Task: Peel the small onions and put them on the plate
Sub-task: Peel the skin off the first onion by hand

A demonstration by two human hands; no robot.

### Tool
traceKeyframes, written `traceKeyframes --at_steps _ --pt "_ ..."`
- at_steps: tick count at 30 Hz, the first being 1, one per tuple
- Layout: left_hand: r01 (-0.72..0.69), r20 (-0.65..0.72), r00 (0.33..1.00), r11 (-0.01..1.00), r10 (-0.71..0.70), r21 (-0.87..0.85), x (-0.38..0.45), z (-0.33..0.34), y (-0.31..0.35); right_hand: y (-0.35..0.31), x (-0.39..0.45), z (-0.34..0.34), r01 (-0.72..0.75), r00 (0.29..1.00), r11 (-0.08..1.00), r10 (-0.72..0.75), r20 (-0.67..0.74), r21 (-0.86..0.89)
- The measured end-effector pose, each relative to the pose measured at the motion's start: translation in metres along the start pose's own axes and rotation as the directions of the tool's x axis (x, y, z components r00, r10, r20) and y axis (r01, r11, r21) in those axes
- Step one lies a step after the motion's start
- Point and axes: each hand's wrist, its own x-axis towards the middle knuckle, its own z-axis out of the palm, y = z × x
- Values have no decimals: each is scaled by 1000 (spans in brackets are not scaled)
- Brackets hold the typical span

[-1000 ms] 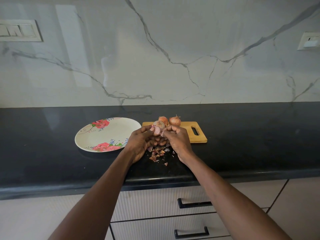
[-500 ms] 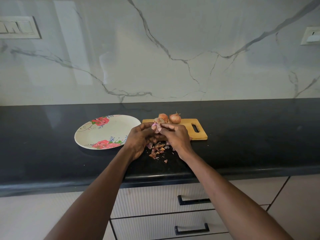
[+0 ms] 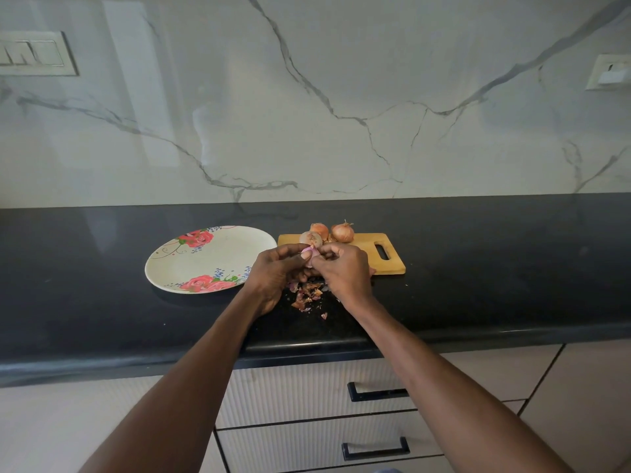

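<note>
My left hand [image 3: 275,272] and my right hand [image 3: 343,269] meet over the black counter and both pinch one small pinkish onion [image 3: 311,256], mostly hidden by the fingers. Three unpeeled brown onions [image 3: 342,232] sit on the left end of a small wooden cutting board [image 3: 389,266] just behind the hands. A white plate [image 3: 218,256] with red rose prints lies to the left of the hands and holds no onions. A pile of onion skins [image 3: 307,293] lies on the counter below the hands.
The black counter [image 3: 495,268] runs the full width, with a marble wall behind. Below its front edge are white drawers with black handles [image 3: 377,392]. Wall switches sit at the far left and a socket [image 3: 611,71] at the far right.
Both hands stay together on the same onion, with the fingers shifting slightly over it. The view has tilted a little; nothing else on the counter has moved.
</note>
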Motion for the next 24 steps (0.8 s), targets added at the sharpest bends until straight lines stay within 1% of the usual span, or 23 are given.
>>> traceKeyframes --at_steps 2,4,8,12,15,18,22,24 --pt "-1 0 1000 1000 1 28 1 -1 -1 2 1 1 3 1000 1000 -3 -10 -14" --pt "-4 2 1000 999 4 39 1 -1 0 4 2 1 -11 1000 1000 11 -10 10" --pt "2 20 1000 1000 -2 4 -3 2 1 5 4 -1 -64 997 997 66 -33 51" --pt "4 -11 1000 1000 -5 -22 -2 4 3 2 4 -2 -99 995 987 102 -14 128" --pt "21 -21 1000 999 -22 -50 -1 3 2 1 3 -3 -119 992 984 123 -15 136" --pt "34 -28 999 997 -36 -69 0 4 2 2 4 -4 -122 992 986 124 -9 116" --pt "17 -54 998 999 -18 -29 0 2 1 2 3 -3 -96 995 989 95 15 114" --pt "16 -56 998 998 -19 -61 2 0 0 4 5 -2 -98 995 988 97 13 117"
